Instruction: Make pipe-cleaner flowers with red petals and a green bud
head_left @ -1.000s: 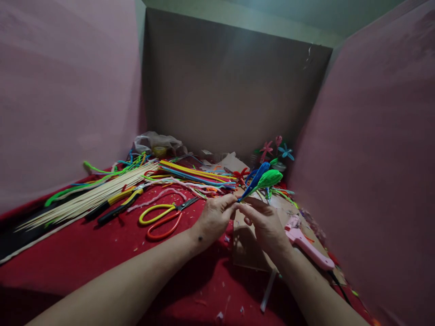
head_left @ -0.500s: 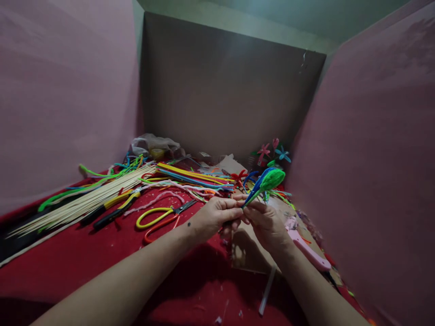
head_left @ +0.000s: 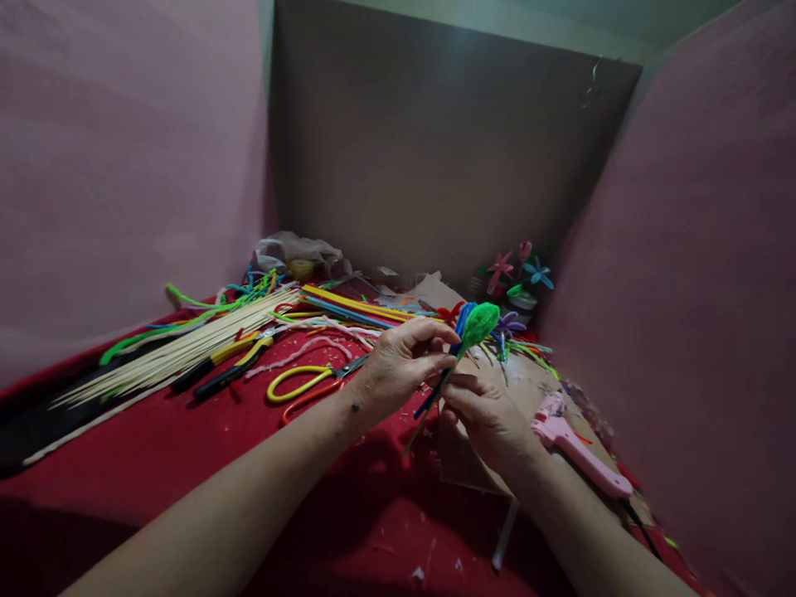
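Note:
A green and blue pipe-cleaner piece [head_left: 479,324] stands tilted between my two hands, its rounded green end up and its thin stems pointing down to the left. My left hand [head_left: 407,356] pinches it from the left, thumb and forefinger at the blue part. Just below and to the right, my right hand [head_left: 482,410] has its fingers closed around the stems. Scissors with yellow and red handles [head_left: 302,385] lie on the red cloth [head_left: 236,448], left of my left hand.
Pliers [head_left: 233,361] and a bundle of thin sticks [head_left: 180,344] lie at the left. Coloured pipe cleaners [head_left: 354,305] are behind my hands. A pink glue gun [head_left: 581,452] rests on cardboard [head_left: 469,464] at the right. Pipe-cleaner flowers [head_left: 538,273] stand at the back right.
The green and blue piece has shifted lower and more upright, and its stems now show below my fingers. My left hand has moved up along it. The whole view has shifted slightly.

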Demonstrator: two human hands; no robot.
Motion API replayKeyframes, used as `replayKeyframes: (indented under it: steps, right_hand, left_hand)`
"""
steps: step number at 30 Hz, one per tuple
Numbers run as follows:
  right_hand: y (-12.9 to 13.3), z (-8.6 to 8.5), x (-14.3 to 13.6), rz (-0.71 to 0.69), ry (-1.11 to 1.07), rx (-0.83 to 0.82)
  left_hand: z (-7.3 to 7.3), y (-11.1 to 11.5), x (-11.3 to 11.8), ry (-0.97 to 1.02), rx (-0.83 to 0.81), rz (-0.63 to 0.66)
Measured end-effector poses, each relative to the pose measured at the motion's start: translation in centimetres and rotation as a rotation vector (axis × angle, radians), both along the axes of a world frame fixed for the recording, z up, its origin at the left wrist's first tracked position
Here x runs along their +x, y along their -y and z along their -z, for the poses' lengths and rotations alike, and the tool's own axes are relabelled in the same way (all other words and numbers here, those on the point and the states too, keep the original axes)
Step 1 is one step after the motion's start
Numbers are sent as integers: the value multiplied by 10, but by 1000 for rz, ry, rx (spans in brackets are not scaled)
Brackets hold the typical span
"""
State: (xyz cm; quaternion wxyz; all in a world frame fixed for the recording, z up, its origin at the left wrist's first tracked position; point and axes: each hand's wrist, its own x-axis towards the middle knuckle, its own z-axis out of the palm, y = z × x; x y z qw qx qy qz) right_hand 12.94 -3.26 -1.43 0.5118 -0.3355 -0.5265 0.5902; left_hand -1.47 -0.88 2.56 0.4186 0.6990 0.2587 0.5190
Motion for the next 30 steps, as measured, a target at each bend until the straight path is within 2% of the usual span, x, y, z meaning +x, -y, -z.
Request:
replayKeyframes:
  steps: [3, 5, 10, 12, 15, 17, 20, 22, 23, 25, 27, 30]
  right_hand:
    - [0, 0, -1, -46, -2, -9]
    - [1, -1, -1, -33, 9, -17]
    - [-2, -2, 3, 64, 19, -37]
    - [-3, -1, 6, 75, -1, -53]
    - [-7, -1, 11, 114, -34, -97]
    - [-9, -1, 13, 168, -45, -116]
    - [-12, 0, 14, 228, -68, -119]
    - [-13, 1, 14, 262, -89, -108]
    - [-13, 2, 13, 277, -100, -104]
    - [-13, 3, 12, 279, -115, -103]
    - [-12, 5, 11, 269, -116, -109]
    - [-11, 6, 10, 323, -76, -113]
  left_hand:
    - [1, -1, 1, -75, 107, -87]
    - [0, -3, 0, -91, 123, -134]
    - [3, -19, -9, -4, -112, -294]
    - [7, -29, -14, -88, -128, -361]
    - [13, -37, -15, -241, 55, -488]
    - [17, -35, -10, -238, 132, -449]
    - [20, -24, 2, -142, 47, -259]
    - [22, -15, 9, -182, -12, -173]
    - [24, -10, 12, -240, 11, -168]
    - [28, -3, 17, -392, 96, -232]
    - [33, 2, 20, -554, 168, -349]
    - [37, 5, 21, -745, 247, -450]
